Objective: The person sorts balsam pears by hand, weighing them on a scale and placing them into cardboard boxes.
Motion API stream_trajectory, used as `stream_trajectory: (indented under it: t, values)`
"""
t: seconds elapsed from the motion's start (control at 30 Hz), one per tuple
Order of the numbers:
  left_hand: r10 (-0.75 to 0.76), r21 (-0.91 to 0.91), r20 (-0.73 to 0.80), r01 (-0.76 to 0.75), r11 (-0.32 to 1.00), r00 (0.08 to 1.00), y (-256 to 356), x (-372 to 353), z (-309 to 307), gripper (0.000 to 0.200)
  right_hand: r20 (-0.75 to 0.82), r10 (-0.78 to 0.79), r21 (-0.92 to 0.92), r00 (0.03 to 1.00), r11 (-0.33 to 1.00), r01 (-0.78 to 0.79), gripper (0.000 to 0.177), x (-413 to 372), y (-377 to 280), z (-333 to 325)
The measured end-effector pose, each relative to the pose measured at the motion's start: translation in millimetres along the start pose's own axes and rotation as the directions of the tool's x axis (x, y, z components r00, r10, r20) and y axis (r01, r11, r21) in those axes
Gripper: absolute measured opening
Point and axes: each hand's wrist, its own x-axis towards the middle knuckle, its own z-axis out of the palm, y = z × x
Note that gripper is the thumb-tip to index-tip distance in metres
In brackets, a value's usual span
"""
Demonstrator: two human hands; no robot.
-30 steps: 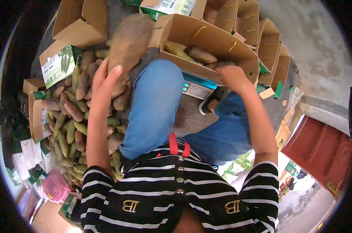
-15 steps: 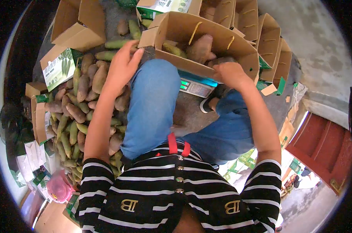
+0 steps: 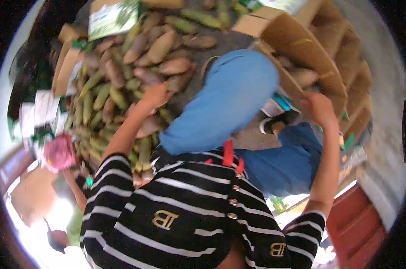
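My left hand (image 3: 157, 95) is low over a heap of long vegetables, brown ones (image 3: 161, 46) and green ones (image 3: 118, 97), shaped like thick cucumbers. Its fingers point down beside a brown vegetable (image 3: 179, 82); blur hides whether they grip anything. At the right, my right hand (image 3: 320, 108) has its fingers curled over the near wall of an open cardboard box (image 3: 281, 74). Inside that box lie brown vegetables (image 3: 304, 77). Part of a scale (image 3: 274, 107) with a blue edge shows under the box.
More open cardboard boxes (image 3: 357, 89) stand in a row behind the box. A printed carton (image 3: 113, 20) lies at the heap's far side. A pink object (image 3: 58, 153) is at the left. Another person's arm (image 3: 75, 188) shows at lower left. My bent knee (image 3: 252, 80) lies between heap and box.
My left hand has moved from the box's left flap down to the heap. My right hand stays at the box wall. The view has turned left, bringing another person into sight.
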Motion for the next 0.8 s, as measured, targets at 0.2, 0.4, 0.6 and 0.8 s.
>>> stream_trajectory:
  t: [0.2,0.4,0.6,0.8]
  values:
    - [-0.183,-0.036,0.068,0.186,0.982,0.981,-57,-34,40,0.038,0.031,-0.002,-0.011,1.0,1.0,0.002,0.026,-2,-7,-8]
    - [-0.518,-0.221,-0.012,0.503,0.835,0.855,-178,-64,106,0.038,0.045,-0.002,-0.032,0.999,0.999,0.003,0.027,2,-13,-10]
    - [-0.89,-0.32,0.07,0.856,0.407,0.45,-280,-173,124,0.047,0.048,0.002,-0.028,0.999,1.0,-0.001,0.026,2,-6,-7]
    - [-0.98,-0.345,0.197,0.938,-0.033,0.038,-353,-204,218,0.08,-0.03,-0.081,-0.045,0.996,0.996,0.08,0.035,1,5,2]
